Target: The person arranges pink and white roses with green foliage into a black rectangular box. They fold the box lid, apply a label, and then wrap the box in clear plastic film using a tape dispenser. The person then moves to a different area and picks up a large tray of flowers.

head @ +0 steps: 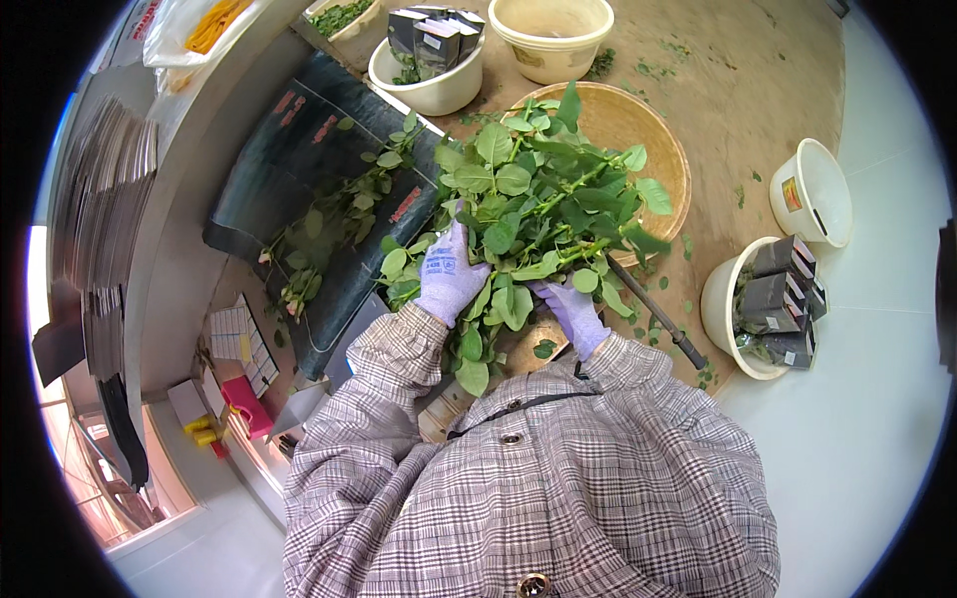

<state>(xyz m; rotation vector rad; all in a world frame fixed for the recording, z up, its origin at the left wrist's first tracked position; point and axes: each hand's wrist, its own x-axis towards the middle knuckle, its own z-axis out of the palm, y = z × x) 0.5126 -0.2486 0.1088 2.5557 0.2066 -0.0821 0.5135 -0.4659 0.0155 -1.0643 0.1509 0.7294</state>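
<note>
A large bunch of leafy green stems lies between my gloved hands, over a round tan basin. My left hand, in a purple knit glove, presses against the bunch's left side, thumb and a finger spread on the leaves. My right hand is at the lower right of the bunch, its fingertips hidden under foliage, so its hold cannot be told. Left of the bunch, a few rose stems with small pale pink blooms lie on a dark mat.
A dark rod juts out right of the bunch. White tubs hold dark-wrapped bundles; other pale tubs stand behind and at right. Stacked cardboard sheets stand left. A pink object lies lower left. Loose leaves dot the floor.
</note>
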